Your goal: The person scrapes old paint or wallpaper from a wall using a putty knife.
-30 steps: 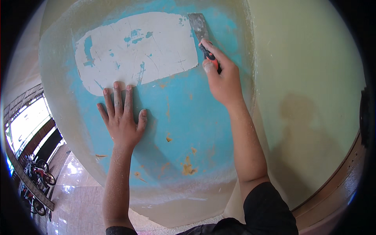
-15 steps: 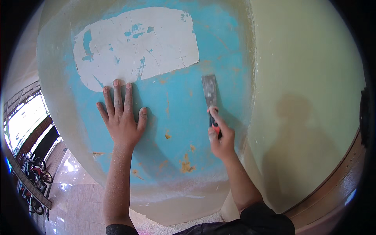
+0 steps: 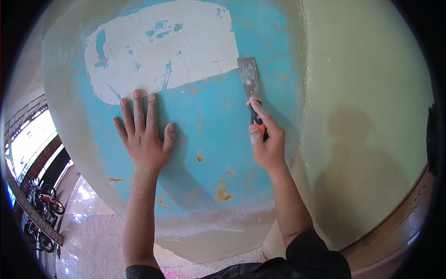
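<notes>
My left hand (image 3: 147, 144) lies flat on the turquoise painted wall (image 3: 218, 121), fingers spread, its longest fingertips at the lower edge of a white bare patch (image 3: 195, 42). In my right hand (image 3: 270, 146) is a putty knife (image 3: 250, 79) with a black and red handle, the index finger stretched along it toward the blade. The metal blade points up against the wall, its tip beside the white patch's right edge. Small turquoise flecks remain within the white patch. Brownish scuffs mark the turquoise paint below.
A pale green wall (image 3: 367, 69) meets the painted one at a corner on the right and carries my shadow. At lower right runs a brown ledge or frame (image 3: 385, 218). Shiny floor tiles (image 3: 88, 228) and parked motorcycles (image 3: 46, 200) show at lower left.
My right hand has moved the putty knife up the wall, bringing its blade from below to beside the white patch's right edge. The left hand stays in place on the wall.
</notes>
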`<state>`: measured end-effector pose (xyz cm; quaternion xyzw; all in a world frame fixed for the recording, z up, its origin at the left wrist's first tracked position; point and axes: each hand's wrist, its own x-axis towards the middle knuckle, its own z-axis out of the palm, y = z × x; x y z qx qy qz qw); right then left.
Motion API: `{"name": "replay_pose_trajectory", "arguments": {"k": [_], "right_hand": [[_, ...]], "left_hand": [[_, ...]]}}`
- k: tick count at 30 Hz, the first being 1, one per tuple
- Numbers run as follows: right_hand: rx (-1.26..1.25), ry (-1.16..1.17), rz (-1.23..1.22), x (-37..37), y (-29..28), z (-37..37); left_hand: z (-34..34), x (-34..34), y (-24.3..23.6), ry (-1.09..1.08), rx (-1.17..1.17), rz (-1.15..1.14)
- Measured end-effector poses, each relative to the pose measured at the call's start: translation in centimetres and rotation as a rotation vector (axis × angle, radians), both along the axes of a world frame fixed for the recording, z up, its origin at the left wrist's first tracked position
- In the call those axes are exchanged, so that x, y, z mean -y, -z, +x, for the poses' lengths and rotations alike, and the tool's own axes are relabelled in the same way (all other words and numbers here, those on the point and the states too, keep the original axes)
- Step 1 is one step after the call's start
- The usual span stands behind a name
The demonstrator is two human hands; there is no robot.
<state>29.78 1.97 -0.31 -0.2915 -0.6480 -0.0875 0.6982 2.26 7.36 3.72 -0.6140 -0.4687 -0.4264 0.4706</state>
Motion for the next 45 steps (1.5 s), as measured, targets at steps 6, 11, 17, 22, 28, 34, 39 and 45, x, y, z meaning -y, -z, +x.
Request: {"name": "replay_pose_trajectory", "arguments": {"k": [6,11,17,22,28,34,39,45], "right_hand": [[-0.004,-0.014,-0.02,-0.1,-2.6,-0.2],[0.012,0.023,0.036,-0.5,-4.7,0.3],[0.01,0.001,-0.008,-0.3,-8.1,0.6],[0.019,-0.004,0.019,-0.9,-10.3,1.0],[0.019,-0.015,0.035,-1.1,-13.1,1.0],[0.054,0.057,0.044,-1.3,-16.2,1.3],[0.062,0.111,-0.029,-0.3,-19.0,1.5],[0.051,0.039,0.07,-1.5,-12.8,1.8]], "left_hand": [[-0.4,-0.2,0.1,-0.004,-0.008,0.012],[0.0,0.0,0.1,0.01,-0.001,0.008],[-0.2,-0.1,0.1,0.029,-0.002,0.024],[0.0,0.0,-0.1,0.023,-0.004,0.03],[-0.2,0.0,0.0,0.028,-0.01,0.034],[-0.1,0.2,0.1,0.015,-0.009,0.013],[-0.1,0.0,0.2,0.01,-0.006,0.004],[0.1,-0.1,0.1,0.062,0.026,-0.007]]}}
